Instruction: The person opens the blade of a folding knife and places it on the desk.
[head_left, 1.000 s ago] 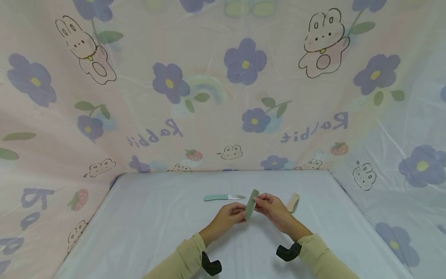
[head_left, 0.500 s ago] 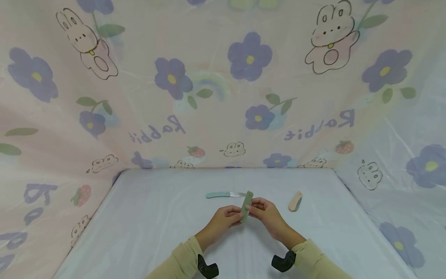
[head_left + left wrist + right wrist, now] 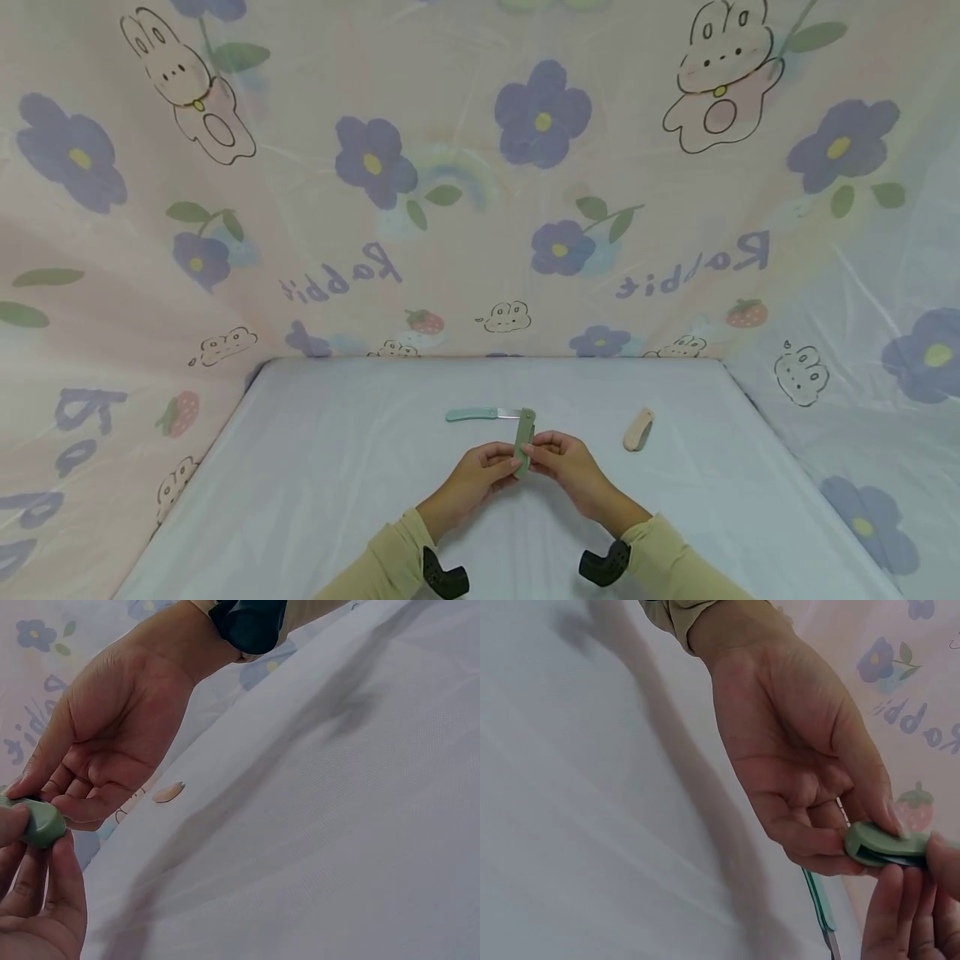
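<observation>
Head | left hand (image 3: 471,483), right hand (image 3: 573,471) pinch green handle (image 3: 523,442), hiding blue knife (image 3: 472,414) tip, 10 o'clock | tan thing (image 3: 638,430), 3 o'clock | cloth wall (image 3: 465,258): backwards "Rabbit"

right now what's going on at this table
A person's left hand and right hand both pinch what looks like a folded green knife, held above the white table. A teal knife lies open just beyond the hands, its tip hidden behind the green one in the head view. Off to the right lies a small beige piece, untouched.
</observation>
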`<state>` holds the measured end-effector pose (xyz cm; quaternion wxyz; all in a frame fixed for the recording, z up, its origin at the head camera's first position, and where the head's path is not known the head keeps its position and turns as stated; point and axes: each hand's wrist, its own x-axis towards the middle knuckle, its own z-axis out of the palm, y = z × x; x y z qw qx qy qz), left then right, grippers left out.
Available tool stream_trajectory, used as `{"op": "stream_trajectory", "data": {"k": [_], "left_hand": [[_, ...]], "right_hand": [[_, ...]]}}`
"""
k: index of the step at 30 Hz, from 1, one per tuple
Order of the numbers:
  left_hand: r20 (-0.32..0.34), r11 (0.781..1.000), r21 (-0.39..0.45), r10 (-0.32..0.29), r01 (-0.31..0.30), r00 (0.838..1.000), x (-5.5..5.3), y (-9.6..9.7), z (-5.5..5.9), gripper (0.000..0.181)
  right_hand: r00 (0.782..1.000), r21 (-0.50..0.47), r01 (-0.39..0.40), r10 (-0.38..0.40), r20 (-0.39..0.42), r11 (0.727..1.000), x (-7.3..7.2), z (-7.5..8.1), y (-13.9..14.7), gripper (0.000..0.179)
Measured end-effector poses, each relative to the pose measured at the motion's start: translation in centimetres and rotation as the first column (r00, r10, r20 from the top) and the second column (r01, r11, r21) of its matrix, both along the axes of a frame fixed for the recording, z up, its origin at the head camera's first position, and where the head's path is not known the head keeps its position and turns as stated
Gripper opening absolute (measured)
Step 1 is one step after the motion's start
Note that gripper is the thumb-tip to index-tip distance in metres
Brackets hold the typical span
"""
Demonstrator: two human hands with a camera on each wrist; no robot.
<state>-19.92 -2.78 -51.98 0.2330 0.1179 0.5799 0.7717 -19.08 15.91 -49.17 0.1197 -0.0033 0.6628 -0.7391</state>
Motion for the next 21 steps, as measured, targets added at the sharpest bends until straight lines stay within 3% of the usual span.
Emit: {"op": "stream_trajectory", "data": {"k": [14, 21], "left_hand": [[0.008, 0.999, 0.032, 0.001, -0.002, 1.0, 0.3, -0.15, -0.1, 0.032], [-0.023, 0.998, 0.016, 0.054, -0.053, 0.998, 0.25, -0.42, 0.06, 0.034]], "right_hand": [[1.0, -0.022, 0.004, -0.004, 0.016, 1.0, -0.03, -0.31, 0.05, 0.036], [1.0, -0.041, -0.021, 0.021, -0.006, 0.999, -0.11, -0.56, 0.68, 0.035]]}}
